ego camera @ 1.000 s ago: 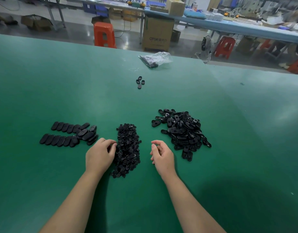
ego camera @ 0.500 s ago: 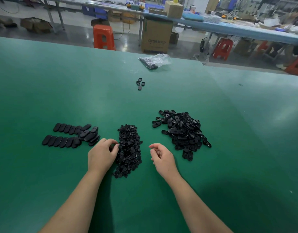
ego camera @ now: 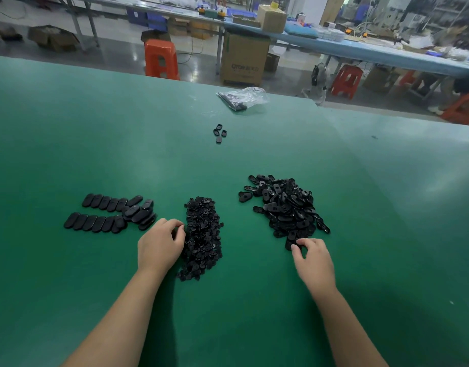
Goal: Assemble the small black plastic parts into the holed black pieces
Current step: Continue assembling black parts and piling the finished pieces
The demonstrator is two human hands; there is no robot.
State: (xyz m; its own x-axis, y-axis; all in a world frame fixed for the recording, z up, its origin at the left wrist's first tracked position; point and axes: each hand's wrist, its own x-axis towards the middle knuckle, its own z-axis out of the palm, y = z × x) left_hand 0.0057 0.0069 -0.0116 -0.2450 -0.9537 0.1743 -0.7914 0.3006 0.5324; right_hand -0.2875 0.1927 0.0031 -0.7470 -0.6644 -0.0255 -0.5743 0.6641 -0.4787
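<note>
Holed pieces [ego camera: 286, 207] heaped; right hand [ego camera: 311, 258] touching.

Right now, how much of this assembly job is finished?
Done: two rows of finished pieces lie at left. In hand: the right hand touches the near edge of the holed-piece heap; the left hand picks at the small-parts pile. Left: both heaps remain large.

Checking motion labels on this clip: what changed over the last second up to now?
The right hand moved rightward, away from the middle pile of small black plastic parts, to the near edge of the heap of holed black oval pieces, fingertips on one piece; whether its grip has closed is unclear. The left hand stayed curled at the small-parts pile. The rows of black oval pieces look unchanged.
</note>
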